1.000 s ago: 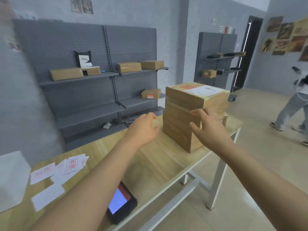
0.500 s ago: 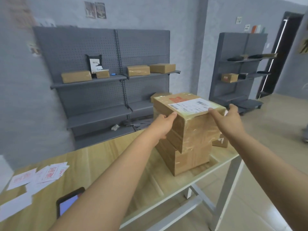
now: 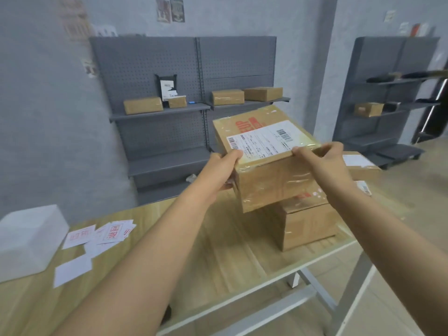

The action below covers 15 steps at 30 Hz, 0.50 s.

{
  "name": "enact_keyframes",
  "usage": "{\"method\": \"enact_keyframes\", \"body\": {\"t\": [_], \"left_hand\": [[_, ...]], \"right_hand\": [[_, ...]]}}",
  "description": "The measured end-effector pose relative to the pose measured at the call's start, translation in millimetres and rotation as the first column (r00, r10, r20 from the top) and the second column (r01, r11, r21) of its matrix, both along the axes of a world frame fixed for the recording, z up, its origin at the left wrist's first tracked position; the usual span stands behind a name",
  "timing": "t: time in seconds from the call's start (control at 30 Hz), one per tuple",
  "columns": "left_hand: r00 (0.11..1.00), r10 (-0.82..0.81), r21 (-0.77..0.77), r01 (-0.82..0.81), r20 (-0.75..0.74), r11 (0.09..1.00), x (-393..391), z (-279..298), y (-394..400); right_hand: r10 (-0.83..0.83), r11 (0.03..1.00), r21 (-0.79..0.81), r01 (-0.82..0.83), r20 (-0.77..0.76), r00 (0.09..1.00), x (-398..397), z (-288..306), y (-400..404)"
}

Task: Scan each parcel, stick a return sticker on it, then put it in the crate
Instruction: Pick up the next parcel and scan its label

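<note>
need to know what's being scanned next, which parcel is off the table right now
The parcel with the white label on top, gripped at its near corners by the left hand and right hand. The other parcels rest on the table or shelves.

Both your arms reach forward, bare to the elbow and nearly straight. Your left hand [image 3: 221, 169] grips the near left corner of the parcel [image 3: 271, 166], thumb on top, fingers curled beneath. Your right hand [image 3: 323, 163] clamps the near right corner, thumb on the top edge, fingers wrapped round the side.
</note>
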<state>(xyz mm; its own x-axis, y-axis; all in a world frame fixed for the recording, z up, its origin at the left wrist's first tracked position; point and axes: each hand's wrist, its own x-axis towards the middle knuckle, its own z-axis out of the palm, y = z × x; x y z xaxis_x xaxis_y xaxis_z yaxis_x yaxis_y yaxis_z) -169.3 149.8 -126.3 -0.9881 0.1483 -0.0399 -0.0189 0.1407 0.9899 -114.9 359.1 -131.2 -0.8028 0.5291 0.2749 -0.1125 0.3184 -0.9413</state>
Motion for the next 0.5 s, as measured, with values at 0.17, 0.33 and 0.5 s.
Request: {"method": "enact_keyframes", "body": {"t": [0.17, 0.33, 0.5], "left_hand": [[0.999, 0.051, 0.033, -0.051, 0.001, 0.998, 17.1, 13.6, -96.2], [0.987, 0.159, -0.053, -0.157, 0.030, 0.986, 41.8, 6.1, -186.3], [0.978, 0.193, -0.188, -0.176, 0.077, 0.966, 73.6, -9.3, -268.9]], "right_hand": [[0.236, 0.972, 0.001, -0.236, 0.006, 0.972, 1.7, 5.6, -77.1], [0.480, 0.871, 0.017, -0.491, 0.177, 0.859, 6.1, -15.1, -154.2], [0.598, 0.757, 0.061, -0.651, 0.339, 0.727, 19.5, -37.9, -223.0]]}}
